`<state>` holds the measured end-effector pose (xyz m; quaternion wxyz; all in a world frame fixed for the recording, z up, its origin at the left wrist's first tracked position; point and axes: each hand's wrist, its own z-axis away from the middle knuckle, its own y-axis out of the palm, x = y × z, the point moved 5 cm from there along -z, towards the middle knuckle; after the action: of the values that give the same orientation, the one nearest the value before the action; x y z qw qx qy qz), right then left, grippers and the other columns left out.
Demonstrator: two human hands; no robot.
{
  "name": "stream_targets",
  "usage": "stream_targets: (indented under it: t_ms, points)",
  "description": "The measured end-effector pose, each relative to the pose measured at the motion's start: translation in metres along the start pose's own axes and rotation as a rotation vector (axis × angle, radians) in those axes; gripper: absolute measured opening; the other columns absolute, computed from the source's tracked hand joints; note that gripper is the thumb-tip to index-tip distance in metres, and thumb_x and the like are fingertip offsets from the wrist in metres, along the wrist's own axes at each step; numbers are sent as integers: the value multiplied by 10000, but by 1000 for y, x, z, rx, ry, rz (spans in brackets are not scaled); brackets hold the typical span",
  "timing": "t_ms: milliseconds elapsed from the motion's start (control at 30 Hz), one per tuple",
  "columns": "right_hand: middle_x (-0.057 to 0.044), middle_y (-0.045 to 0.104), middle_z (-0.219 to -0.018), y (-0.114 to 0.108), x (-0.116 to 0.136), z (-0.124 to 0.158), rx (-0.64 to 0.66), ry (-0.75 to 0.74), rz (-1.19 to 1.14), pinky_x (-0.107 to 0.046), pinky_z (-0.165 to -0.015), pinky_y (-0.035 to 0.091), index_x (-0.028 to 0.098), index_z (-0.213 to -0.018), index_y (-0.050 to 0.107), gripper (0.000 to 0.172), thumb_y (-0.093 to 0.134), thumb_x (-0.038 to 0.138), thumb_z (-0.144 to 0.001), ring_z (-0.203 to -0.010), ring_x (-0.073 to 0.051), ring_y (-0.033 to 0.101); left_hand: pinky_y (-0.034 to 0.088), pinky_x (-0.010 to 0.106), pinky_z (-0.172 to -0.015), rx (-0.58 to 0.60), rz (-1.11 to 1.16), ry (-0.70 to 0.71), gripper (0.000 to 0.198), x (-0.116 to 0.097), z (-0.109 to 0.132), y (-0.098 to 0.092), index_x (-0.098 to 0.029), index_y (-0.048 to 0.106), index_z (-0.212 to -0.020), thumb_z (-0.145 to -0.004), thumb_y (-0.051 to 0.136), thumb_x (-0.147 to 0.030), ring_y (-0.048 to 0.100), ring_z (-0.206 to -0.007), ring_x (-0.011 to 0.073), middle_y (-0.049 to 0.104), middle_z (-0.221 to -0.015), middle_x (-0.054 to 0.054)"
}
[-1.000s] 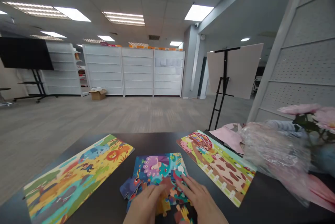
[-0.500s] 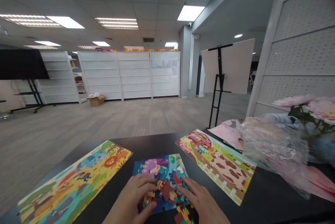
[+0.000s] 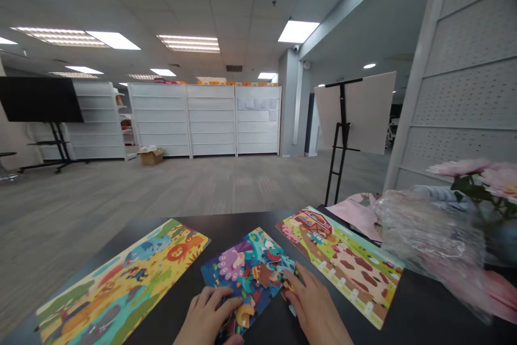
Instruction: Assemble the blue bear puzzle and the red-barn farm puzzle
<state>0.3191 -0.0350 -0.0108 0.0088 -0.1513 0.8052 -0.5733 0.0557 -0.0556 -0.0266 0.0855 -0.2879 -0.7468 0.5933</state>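
A colorful jigsaw puzzle (image 3: 231, 263) with a purple creature on a blue ground lies turned at an angle on the black table, between my hands. Several loose puzzle pieces (image 3: 263, 275) are piled on its middle and right part. My left hand (image 3: 210, 312) rests at its lower left edge, fingers apart and slightly bent over the board; the thumb is partly cut off by the frame. At the right edge, my right hand (image 3: 309, 299) touches the puzzle and pieces there with spread fingertips. A small light piece (image 3: 292, 310) shows beneath that hand.
Left lies a long yellow animal puzzle (image 3: 129, 275) with a lion. On the right is a farm puzzle (image 3: 347, 264) with a cow. Crumpled clear plastic (image 3: 432, 237), pink paper (image 3: 359, 215) and pink flowers (image 3: 501, 178) crowd the right side of the black table (image 3: 238, 219).
The middle puzzle has turned counterclockwise, its upper right corner swinging up and left. My left hand has moved down along its edge. The whole view has tilted up a little.
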Motion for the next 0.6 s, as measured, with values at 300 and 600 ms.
stream_targets:
  t_ms: [300,600]
  points:
    - [8,747,-1146,17,97,23,-389,-744,-15,-217,-782,531,285,-1219,625,284,517,280,-957,-983,-150,711,472,333,-853,1,49,-85,487,-1,3,-7,-375,595,-1290,-816,691,-328,604,-1090,267,647,-1212,59]
    - [16,751,-1124,30,90,31,-445,-767,-7,-219,-737,530,329,-1114,655,217,471,342,-999,-978,-158,711,405,518,-1031,-70,-101,-380,510,15,11,-2,-335,593,-1327,-851,488,-189,452,-1345,315,488,-1488,67]
